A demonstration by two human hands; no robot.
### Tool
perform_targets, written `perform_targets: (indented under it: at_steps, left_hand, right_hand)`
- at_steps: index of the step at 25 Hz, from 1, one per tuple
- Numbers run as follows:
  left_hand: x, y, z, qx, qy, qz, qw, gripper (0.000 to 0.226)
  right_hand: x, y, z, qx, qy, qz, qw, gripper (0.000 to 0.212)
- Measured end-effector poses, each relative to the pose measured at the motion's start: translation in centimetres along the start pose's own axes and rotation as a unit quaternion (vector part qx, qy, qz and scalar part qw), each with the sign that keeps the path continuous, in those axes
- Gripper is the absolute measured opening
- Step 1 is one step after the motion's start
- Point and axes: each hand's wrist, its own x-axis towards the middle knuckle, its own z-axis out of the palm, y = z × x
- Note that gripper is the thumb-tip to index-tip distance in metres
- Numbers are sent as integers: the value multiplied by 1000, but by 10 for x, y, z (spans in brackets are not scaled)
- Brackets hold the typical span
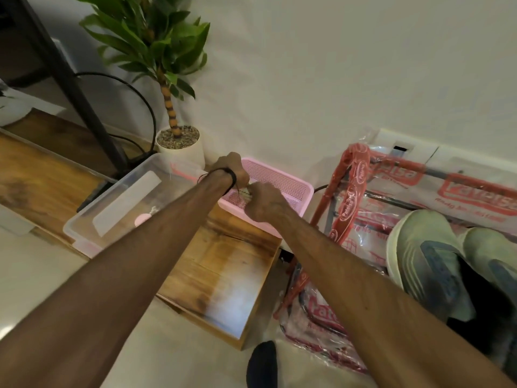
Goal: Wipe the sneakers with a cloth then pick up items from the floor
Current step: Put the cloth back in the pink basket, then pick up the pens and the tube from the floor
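- My basket (282,182), centre of the frame, is pink perforated plastic, matt.
- The box (120,200) left of it is clear, smooth plastic.
- The board (223,273) beneath both is grained wood with a slight sheen.
- The wrapping (363,197) at right is glossy, crinkled clear plastic film printed red.
- The sneakers (430,259), lower right, look like matt pale-green knit cloth.

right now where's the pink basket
In the head view, the pink basket sits mid-frame against the wall, right of the clear plastic box, under both hands.

pink perforated basket (282,180), pale green sneakers (425,261)
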Motion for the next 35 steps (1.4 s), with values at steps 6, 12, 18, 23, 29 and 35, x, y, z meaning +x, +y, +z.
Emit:
perform_targets:
  at_steps: [6,12,18,23,29,35]
  left_hand:
    - [-18,-3,10,228,32,88,969,23]
    - [-21,-7,11,256,-48,150,954,24]
    - [-57,-10,-20,73,54,166,982,36]
    - [-144,7,-58,-2,228,281,932,55]
    - [-295,74,-45,-65,294,351,886,75]
    - [-323,144,6,-26,314,394,864,81]
  right_hand:
    - [5,-2,0,1,-123,1,992,27]
    - [-20,-7,1,23,-57,-21,998,31]
    - [-85,-14,-42,66,75,-81,992,41]
    - [-179,-13,-107,0,205,-162,965,53]
    - [-319,58,-148,-115,329,-75,934,69]
    - [-364,130,-151,-170,384,4,907,83]
